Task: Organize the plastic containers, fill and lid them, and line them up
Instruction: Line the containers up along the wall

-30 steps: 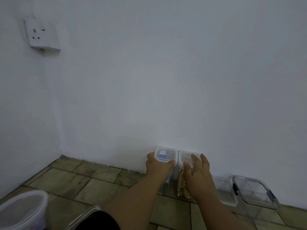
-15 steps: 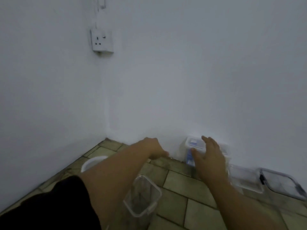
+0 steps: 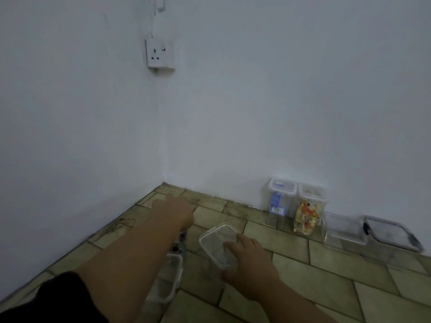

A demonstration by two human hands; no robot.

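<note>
Your right hand (image 3: 248, 261) grips an open clear container (image 3: 215, 238) that stands on the tiled floor (image 3: 291, 248). The fingers (image 3: 233, 244) curl over its near rim and dip inside. This container has no lid, looks empty, and sits just in front of you, well apart from the wall.

Your left hand (image 3: 173, 210) reaches forward and to the left, low over the floor near the corner of the room. Only the back of the hand shows. The fingers bend away out of sight, so I cannot tell whether they are spread or holding anything.

Under your left forearm lies a second clear container (image 3: 169, 276), partly hidden by the arm. Just beyond it is a small dark and purple object (image 3: 180, 240), too blurred to name. A black sleeve (image 3: 46, 299) covers your upper left arm.

Four containers stand in a row against the white wall (image 3: 279, 113) ahead to your right:
- A tall lidded container (image 3: 281, 197) holds a blue-labelled pack.
- A second tall container (image 3: 311, 206), touching the first, holds colourful packets.
- A low clear container (image 3: 342, 229) comes next.
- A low container with dark clips (image 3: 391, 234) ends the row at the right.

A white wall socket (image 3: 160, 54) is mounted high up near the corner.
</note>
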